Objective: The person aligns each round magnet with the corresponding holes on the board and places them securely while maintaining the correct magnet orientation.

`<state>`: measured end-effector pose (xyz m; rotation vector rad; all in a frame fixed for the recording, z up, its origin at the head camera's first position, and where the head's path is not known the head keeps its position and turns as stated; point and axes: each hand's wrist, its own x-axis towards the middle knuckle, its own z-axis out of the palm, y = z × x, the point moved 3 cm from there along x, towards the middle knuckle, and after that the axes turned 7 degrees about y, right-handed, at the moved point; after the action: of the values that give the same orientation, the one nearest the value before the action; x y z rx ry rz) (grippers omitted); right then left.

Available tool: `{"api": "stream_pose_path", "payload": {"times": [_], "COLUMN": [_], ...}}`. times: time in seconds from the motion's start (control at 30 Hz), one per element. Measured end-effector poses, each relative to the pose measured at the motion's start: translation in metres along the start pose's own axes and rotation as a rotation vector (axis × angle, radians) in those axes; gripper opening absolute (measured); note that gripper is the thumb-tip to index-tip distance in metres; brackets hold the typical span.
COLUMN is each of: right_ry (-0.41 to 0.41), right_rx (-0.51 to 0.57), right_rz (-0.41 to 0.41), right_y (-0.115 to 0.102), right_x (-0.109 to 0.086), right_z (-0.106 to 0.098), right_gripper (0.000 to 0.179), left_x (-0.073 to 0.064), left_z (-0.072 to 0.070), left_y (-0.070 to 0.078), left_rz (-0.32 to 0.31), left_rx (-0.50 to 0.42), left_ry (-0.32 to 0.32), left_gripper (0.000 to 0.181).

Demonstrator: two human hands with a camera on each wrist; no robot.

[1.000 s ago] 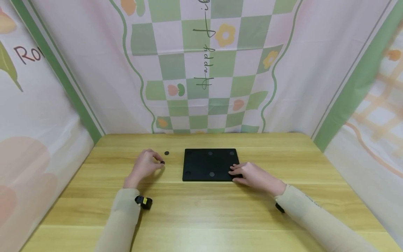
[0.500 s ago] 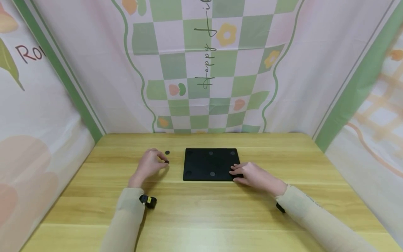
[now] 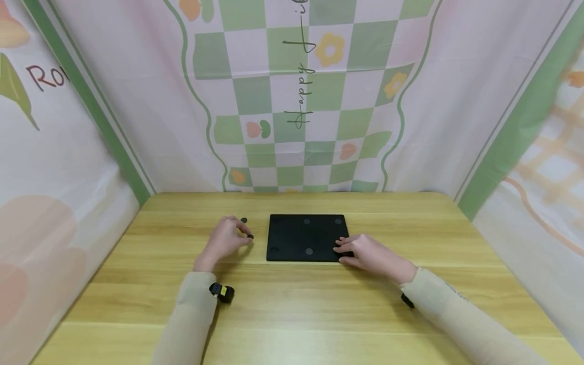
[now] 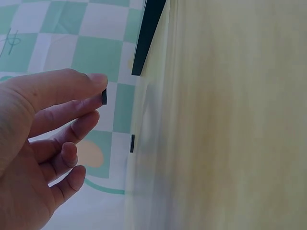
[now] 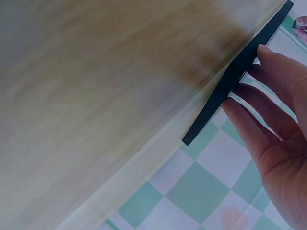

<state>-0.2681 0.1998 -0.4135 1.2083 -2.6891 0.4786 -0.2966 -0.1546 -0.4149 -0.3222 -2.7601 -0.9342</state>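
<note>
In the head view my left hand [image 3: 226, 237] pinches a small black disc [image 3: 250, 236] between thumb and forefinger, just left of a flat black board [image 3: 292, 235]. The left wrist view shows this disc [image 4: 104, 97] held on edge above the table, the other fingers loosely bent. A second black disc [image 3: 244, 220] lies on the table behind the left hand. My right hand [image 3: 365, 254] rests its fingertips on the board's right end. In the right wrist view its fingers [image 5: 240, 112] are extended against the board [image 5: 225, 81]. Round marks, some lighter grey, show on the board; its front right corner is covered.
The wooden table [image 3: 292, 309] extends in front of the board and to both sides. A patterned cloth [image 3: 292, 152] hangs behind the far edge, with more cloth at left and right. Black wrist cameras [image 3: 222, 292] sit at the cuffs.
My left hand has moved right toward the board, carrying the pinched disc. It now partly overlaps the view near the loose disc. My right hand and the board stay in place.
</note>
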Motion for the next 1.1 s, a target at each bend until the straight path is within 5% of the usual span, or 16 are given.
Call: {"api": "stream_pose_path", "payload": {"times": [0.57,1.1], "right_ry": [0.003,0.001], "right_rx": [0.007,0.008], "right_rz": [0.001,0.002], "right_y": [0.004,0.003], "right_x": [0.0,0.001], "right_z": [0.002,0.002], "right_gripper": [0.028,0.029], "left_x": [-0.002,0.001], "left_z": [0.009,0.019], "left_y": [0.009,0.022], "left_rz": [-0.007,0.071], "left_rx": [-0.014,0.025], "left_ry": [-0.021,-0.028], "left_gripper": [0.009,0.01]}}
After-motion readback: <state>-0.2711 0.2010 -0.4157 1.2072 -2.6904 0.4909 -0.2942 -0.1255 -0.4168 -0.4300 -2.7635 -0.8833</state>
